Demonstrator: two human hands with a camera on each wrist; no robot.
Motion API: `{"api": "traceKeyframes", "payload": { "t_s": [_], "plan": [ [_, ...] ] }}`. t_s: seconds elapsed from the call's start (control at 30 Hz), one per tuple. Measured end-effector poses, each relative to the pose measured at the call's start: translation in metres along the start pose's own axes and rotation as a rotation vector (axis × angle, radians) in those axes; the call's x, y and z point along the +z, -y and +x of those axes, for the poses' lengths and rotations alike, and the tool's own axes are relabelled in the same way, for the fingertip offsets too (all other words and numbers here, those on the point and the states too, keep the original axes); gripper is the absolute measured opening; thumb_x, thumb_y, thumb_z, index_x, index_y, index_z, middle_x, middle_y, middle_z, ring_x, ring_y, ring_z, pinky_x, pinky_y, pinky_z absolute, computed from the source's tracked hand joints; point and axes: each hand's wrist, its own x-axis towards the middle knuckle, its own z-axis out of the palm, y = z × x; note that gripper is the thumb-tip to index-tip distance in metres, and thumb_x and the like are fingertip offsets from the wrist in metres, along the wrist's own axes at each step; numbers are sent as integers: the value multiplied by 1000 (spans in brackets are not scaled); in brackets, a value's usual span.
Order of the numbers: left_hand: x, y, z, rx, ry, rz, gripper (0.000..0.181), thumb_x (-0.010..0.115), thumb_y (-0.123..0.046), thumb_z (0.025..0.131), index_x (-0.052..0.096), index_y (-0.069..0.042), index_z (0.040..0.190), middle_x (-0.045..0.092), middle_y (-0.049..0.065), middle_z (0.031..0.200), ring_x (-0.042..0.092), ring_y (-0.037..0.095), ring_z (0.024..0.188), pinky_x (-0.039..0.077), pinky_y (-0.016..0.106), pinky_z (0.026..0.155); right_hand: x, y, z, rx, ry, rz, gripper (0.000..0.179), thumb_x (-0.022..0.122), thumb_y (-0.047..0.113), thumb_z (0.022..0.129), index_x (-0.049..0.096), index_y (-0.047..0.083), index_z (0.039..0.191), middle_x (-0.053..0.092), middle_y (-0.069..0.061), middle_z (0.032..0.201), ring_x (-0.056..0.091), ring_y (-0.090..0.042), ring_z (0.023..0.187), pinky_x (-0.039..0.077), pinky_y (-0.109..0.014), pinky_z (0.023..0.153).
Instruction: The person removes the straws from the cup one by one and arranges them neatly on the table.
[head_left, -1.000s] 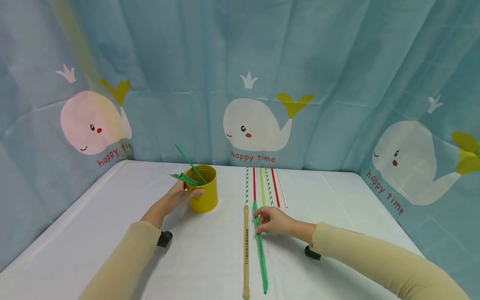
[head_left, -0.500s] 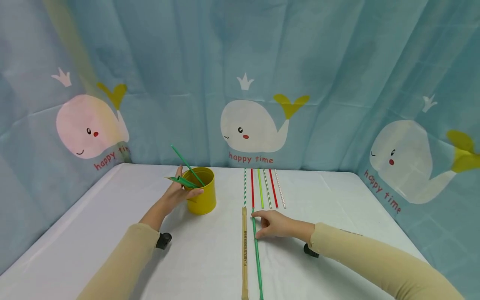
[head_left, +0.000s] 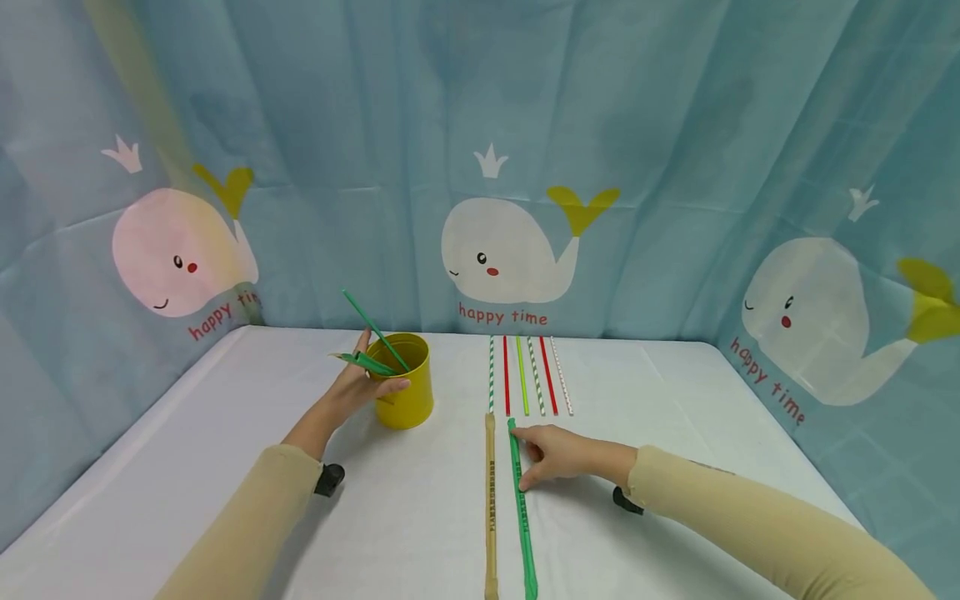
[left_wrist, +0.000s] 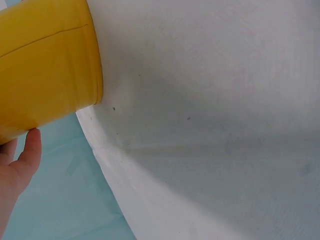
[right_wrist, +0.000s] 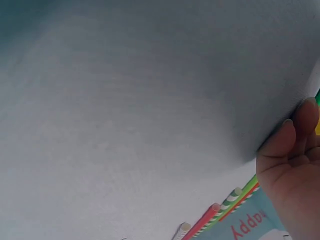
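Observation:
At the left, a yellow bucket (head_left: pixel 411 404) stands on the table with a thin green stick (head_left: pixel 371 323) and some green wrapping (head_left: pixel 371 364) sticking out of its top. My left hand (head_left: pixel 352 396) holds its near-left side, thumb across the front and fingers behind; the left wrist view shows a fingertip against the bucket wall (left_wrist: pixel 50 75). A flat green straw wrapper (head_left: pixel 522 508) with dark printing lies lengthwise on the table. My right hand (head_left: pixel 558 454) touches its right edge with index finger and thumb tip, set apart along its length. Left of it lies a tan printed wrapper (head_left: pixel 491 508).
Several straws, among them a red one (head_left: pixel 507 375), a lime one (head_left: pixel 522 375) and a green striped one (head_left: pixel 491 375), lie in a row at the table's back. A blue curtain (head_left: pixel 360 167) with whale prints hangs behind the white table (head_left: pixel 637 392).
The right hand has drawn the green wrapper back off the red straw, turned it until its print faces up, and loosened its pinch. The left hand stays at the bucket.

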Motion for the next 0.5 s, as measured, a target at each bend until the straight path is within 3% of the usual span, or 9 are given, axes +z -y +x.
{"api": "traceKeyframes", "payload": {
  "t_s": [0.13,0.33,0.5],
  "plan": [
    [0,0,1,-3,-4,-19,119,77,-30,84,-18,-9,153,-7,22,160,4,44,144,10,64,112,-1,3,0,0,12,-26,84,82,28,79,39,-7,143,44,3,69,38,-8,62,30,-22,57],
    [2,2,1,39,5,-117,100,77,-17,84,5,-3,153,31,25,148,32,41,134,25,56,112,0,4,4,8,11,-76,85,79,34,82,37,-4,146,43,3,68,37,-7,61,29,-22,57],
    [4,2,0,78,14,-126,88,74,-14,86,14,0,149,38,25,141,39,40,128,30,54,109,0,5,4,16,6,-74,87,79,34,81,37,-6,145,43,2,69,37,-9,62,29,-23,58]
  ]
}}
